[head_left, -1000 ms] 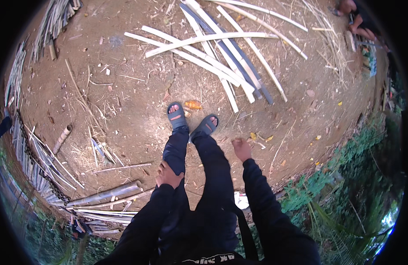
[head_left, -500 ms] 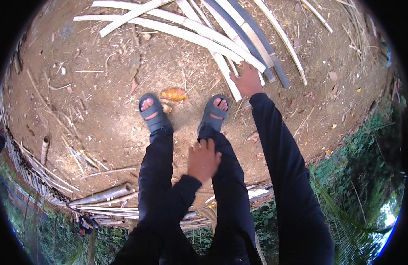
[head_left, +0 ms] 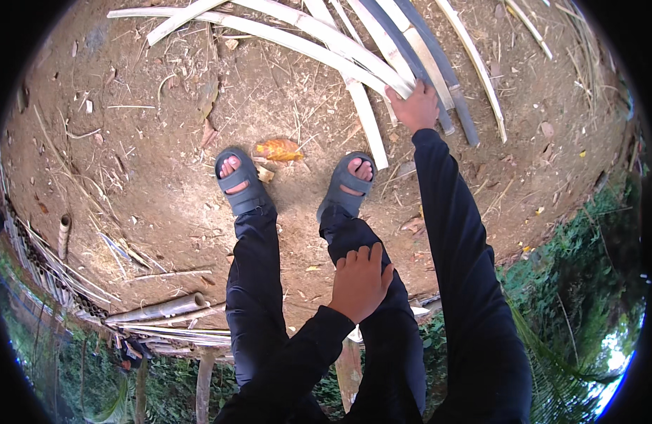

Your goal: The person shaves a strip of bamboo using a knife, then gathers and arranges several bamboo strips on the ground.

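Pale split bamboo strips (head_left: 308, 53) fan out over the ground at the top, their near ends meeting at my right hand (head_left: 418, 109). That hand is closed around the ends of the two curved strips coming in from the left; the fingertips are partly hidden. Just right of it lie dark-skinned bamboo strips (head_left: 457, 102), and another pale strip (head_left: 368, 124) reaches toward my foot on its left. My left hand (head_left: 361, 283) holds nothing and rests on my right leg near the knee, fingers stretched out.
My sandalled feet (head_left: 344, 187) stand on brown dirt with wood chips and a yellow-orange leaf-like piece (head_left: 279, 149) between them. A bamboo pole (head_left: 160, 309) and stacked strips lie at the lower left. Green plants (head_left: 552, 283) border the right side.
My right hand has moved slightly right and closed over the strip ends. My left hand has shifted right and down along my right leg. The view has shifted a little.
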Available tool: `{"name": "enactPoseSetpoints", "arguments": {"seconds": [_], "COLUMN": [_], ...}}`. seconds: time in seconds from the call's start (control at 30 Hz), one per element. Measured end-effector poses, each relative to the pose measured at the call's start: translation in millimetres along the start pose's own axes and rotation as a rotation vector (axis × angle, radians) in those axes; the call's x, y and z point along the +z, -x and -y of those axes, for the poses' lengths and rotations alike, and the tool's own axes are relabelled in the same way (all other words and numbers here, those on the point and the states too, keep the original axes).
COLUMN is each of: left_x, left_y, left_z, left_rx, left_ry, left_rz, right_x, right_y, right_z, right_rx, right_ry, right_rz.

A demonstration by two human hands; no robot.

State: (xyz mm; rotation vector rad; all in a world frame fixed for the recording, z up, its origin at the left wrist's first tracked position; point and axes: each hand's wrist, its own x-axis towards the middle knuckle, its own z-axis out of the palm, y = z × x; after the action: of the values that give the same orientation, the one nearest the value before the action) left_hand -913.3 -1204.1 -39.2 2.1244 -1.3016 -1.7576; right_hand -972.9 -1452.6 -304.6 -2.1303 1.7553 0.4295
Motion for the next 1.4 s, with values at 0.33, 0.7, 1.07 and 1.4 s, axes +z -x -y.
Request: {"name": "enactPoseSetpoints", "arguments": {"seconds": [0.33,0.7,1.07,1.4], "left_x": [3,-6,-105,-119], "left_y": [0,1,-5,-1], "left_z": [7,1,-24,-10], "left_rx": [0.016,0.065,0.152,0.068], "left_ry": [-0.053,-0.044,0.154,0.065], "left_rz": [0.064,0.054,-0.232,-0.236], "right_x": [-11,2,-58,-84], "right_y": [55,67,-235,-206], "right_z": [31,106,158,173], "right_rx": [-0.273,-0.450,-0.855,-0.843], "right_ry": [0.075,-0.060,0.199,0.515], "right_rz": [0.277,0.332,-0.380,-0.037]}}
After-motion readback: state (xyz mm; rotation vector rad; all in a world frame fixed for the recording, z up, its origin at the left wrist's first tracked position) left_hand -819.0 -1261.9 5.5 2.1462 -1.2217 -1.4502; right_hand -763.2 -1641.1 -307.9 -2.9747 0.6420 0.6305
